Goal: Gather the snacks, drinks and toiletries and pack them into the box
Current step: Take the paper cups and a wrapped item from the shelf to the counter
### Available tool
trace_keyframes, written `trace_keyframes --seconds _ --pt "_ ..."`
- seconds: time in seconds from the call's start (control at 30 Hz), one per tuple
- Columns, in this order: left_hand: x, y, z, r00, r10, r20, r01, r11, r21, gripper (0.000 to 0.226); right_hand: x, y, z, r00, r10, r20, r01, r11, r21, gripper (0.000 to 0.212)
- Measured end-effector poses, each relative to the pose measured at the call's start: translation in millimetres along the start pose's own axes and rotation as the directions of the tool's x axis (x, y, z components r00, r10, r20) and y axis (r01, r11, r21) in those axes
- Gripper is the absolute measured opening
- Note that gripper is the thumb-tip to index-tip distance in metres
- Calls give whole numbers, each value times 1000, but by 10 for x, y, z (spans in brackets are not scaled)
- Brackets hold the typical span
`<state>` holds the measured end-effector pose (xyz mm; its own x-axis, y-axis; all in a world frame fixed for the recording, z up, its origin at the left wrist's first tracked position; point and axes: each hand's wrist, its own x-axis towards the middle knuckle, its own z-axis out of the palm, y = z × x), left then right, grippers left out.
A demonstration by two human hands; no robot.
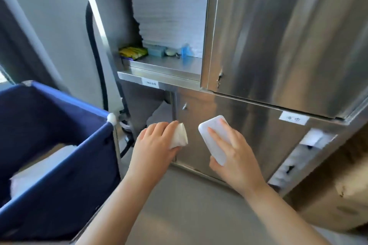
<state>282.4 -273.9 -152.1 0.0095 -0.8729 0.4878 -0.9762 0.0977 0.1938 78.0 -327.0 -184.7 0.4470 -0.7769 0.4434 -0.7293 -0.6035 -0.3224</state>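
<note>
Curling round a soft, crumpled white packet [180, 135], the left hand [157, 143] flanks the right hand [235, 157], which pinches a probably slippery flat white rounded case [215, 123] by its edges.

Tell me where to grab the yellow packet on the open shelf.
Pinch the yellow packet by its near edge, reaching straight in from the front: it lies flat by the shelf lip, a teal box sits at its right, and stacked white sheets stand behind.
</note>
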Motion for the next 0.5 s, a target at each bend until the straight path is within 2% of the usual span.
trace_keyframes --seconds 0.17,0.43,0.5 --pt "141 -606 107 992 -129 -2 129 992 16 54 542 -126 490 996 -28 86 31 999 -39 66" --pt "845 -1430 509 972 -233 -32 234 972 28 56 1616 173 1254 991 -70 110 63 996 64 60" --pt "1150 -1671 594 960 -276 -44 278 960 34 57 2008 269 1433 993 -80 92 71 993 95 67"
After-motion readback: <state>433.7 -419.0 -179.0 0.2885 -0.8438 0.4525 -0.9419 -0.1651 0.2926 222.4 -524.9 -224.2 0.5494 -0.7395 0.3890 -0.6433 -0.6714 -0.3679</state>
